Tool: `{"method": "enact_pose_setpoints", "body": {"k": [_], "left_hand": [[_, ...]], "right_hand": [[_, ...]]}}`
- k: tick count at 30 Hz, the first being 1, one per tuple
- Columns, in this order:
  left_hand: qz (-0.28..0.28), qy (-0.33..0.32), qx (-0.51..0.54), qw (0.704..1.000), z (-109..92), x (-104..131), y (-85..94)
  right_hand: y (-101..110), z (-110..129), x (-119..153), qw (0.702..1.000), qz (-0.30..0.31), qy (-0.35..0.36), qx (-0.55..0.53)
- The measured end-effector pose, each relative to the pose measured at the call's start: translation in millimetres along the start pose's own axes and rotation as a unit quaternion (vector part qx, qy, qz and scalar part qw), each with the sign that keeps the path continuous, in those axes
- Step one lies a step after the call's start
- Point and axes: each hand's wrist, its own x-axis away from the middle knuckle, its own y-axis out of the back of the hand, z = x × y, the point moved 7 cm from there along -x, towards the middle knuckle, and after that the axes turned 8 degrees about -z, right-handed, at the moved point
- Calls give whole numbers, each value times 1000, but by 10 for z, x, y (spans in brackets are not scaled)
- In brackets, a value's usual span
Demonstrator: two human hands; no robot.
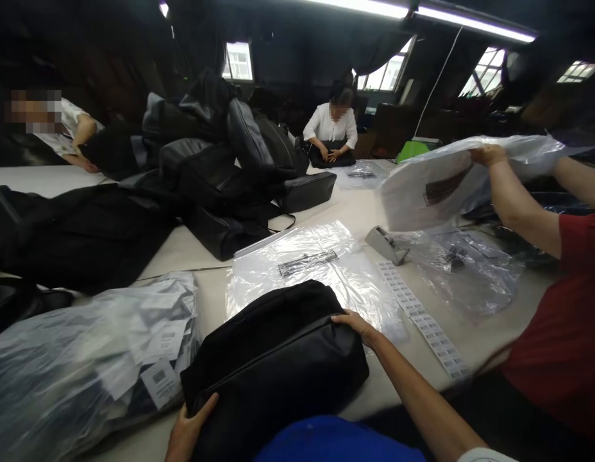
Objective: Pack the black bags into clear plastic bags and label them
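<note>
A black bag lies at the table's near edge, with its long side facing me. My left hand grips its lower left end, thumb on top and the other fingers hidden beneath or behind. At the upper right corner my right hand holds the bag, fingers over the seam. Just beyond the bag is a stack of clear plastic bags with a dark printed strip.
Black bags are heaped at back left, wrapped goods at near left. A tape dispenser and label sheet lie right. A person in red lifts a plastic bag; two people work farther back.
</note>
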Motion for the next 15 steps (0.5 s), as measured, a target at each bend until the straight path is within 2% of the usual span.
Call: {"method": "enact_pose_setpoints", "body": {"k": [3, 6, 8, 10, 13, 15], "left_hand": [[-7, -37, -16, 999, -118, 193, 66], [-26, -134, -31, 990, -332, 457, 153], [-25, -213, -29, 976, -511, 681, 173], [-14, -262, -29, 965, -644, 910, 164], [-16, -282, -36, 959, -694, 1191, 179], [-32, -284, -34, 958, -645, 1299, 224]], "right_hand": [[113, -45, 211, 999, -2, 26, -28], [322, -151, 535, 998, 11, 55, -40], [548, -267, 761, 996, -2, 71, -49], [820, -399, 972, 994, -34, 91, -48], [1209, -561, 1238, 993, -51, 106, -31], [1445, -592, 1365, 997, -34, 69, -16]]}}
